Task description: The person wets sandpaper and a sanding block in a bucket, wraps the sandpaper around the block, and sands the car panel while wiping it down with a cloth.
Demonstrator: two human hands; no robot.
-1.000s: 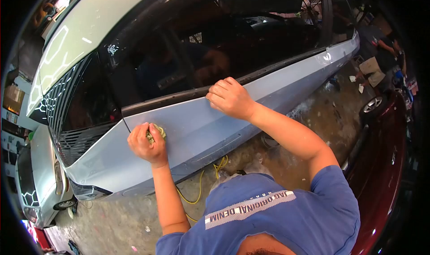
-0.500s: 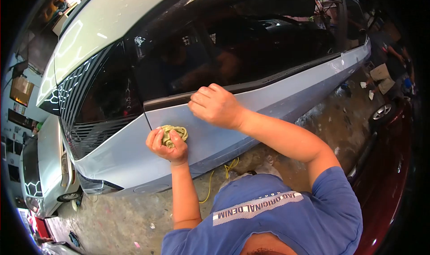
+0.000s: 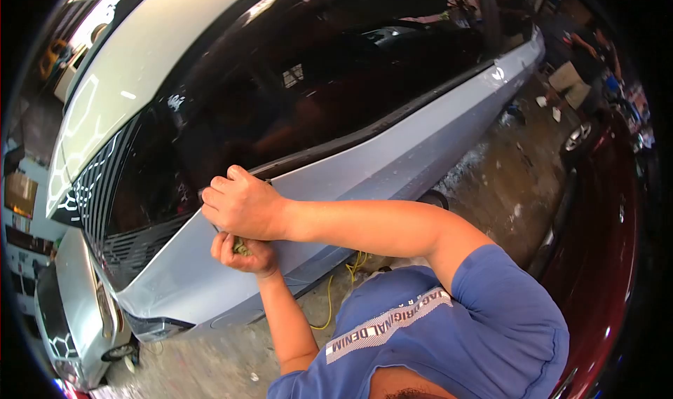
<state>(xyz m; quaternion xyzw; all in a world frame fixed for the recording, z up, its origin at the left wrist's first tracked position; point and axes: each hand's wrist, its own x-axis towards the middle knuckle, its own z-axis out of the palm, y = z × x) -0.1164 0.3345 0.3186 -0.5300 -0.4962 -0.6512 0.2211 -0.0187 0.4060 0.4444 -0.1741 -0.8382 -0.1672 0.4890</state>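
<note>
My left hand (image 3: 256, 260) is closed round a crumpled yellow-green cloth (image 3: 240, 248), mostly hidden by the fingers. It is just below my right hand, in front of the car's light blue-silver side panel (image 3: 315, 196). My right hand (image 3: 242, 206) is a fist at the rear end of the dark window trim (image 3: 308, 159), partly covering the left hand's fingertips. What its fingers hold, if anything, is hidden. Above both hands is the dark side window (image 3: 301, 84).
A dark red car (image 3: 603, 210) stands behind on the right. Another silver car (image 3: 77, 301) is at the far left. A yellow cord (image 3: 329, 304) runs over the stained concrete floor (image 3: 203, 367). At the upper right another person (image 3: 571, 77) is partly visible.
My right hand has moved left and down along the window trim to just above my left hand. My left hand, still around the cloth, has shifted slightly left and down. The view has tilted.
</note>
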